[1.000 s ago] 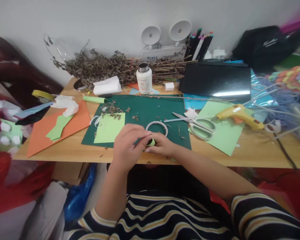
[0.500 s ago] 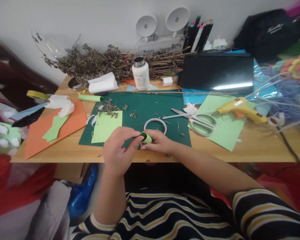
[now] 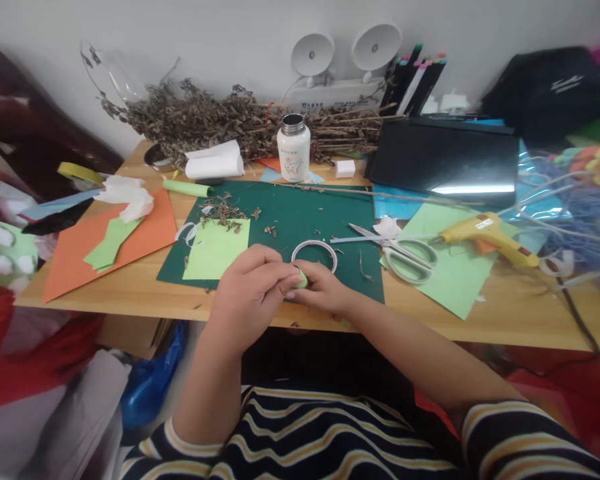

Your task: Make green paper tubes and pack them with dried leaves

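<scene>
A small roll of green paper is pinched between my two hands, over the front edge of the green cutting mat. My left hand has its fingertips at the open end of the roll and partly covers it. My right hand wraps round the roll from the other side. Just behind my right hand lies a ring of tape. A light green paper square and crumbled dry leaves lie on the mat at the left.
Scissors and a yellow glue gun lie on green paper at the right. A white open bottle stands behind the mat, before dried plants. Orange paper is at the left, a black tablet-like panel at the back right.
The view has shifted slightly. My left hand has closed further over the end of the green roll, whose opening shows less than before.
</scene>
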Demonstrator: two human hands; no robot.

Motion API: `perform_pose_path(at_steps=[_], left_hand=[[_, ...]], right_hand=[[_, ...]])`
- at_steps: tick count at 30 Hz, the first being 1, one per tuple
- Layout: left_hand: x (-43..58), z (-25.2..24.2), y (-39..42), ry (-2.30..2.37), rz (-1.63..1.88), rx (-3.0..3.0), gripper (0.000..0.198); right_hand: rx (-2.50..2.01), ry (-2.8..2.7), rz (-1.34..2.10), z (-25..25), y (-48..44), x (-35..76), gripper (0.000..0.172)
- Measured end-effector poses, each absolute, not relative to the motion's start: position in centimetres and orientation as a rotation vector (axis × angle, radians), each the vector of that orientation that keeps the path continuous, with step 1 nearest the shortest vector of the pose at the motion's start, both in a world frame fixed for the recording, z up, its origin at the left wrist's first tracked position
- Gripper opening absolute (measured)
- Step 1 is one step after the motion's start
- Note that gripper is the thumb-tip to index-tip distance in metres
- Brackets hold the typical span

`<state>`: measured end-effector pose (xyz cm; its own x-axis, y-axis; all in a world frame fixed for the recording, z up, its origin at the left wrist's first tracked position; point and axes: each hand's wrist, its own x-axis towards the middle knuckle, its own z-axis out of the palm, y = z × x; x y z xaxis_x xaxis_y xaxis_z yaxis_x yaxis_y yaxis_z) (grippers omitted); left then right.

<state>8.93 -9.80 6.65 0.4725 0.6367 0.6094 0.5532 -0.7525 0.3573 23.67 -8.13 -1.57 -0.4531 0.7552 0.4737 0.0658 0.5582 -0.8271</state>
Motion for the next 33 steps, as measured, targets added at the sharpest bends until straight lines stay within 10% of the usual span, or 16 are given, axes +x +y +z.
perform_pose_path(at_steps=[33], left_hand=[[9.0, 5.1, -8.5, 0.926, 1.428, 2.357, 0.045]], right_hand=[[-0.676, -1.888, 1.071, -2.0, -7.6, 23.7, 0.026]])
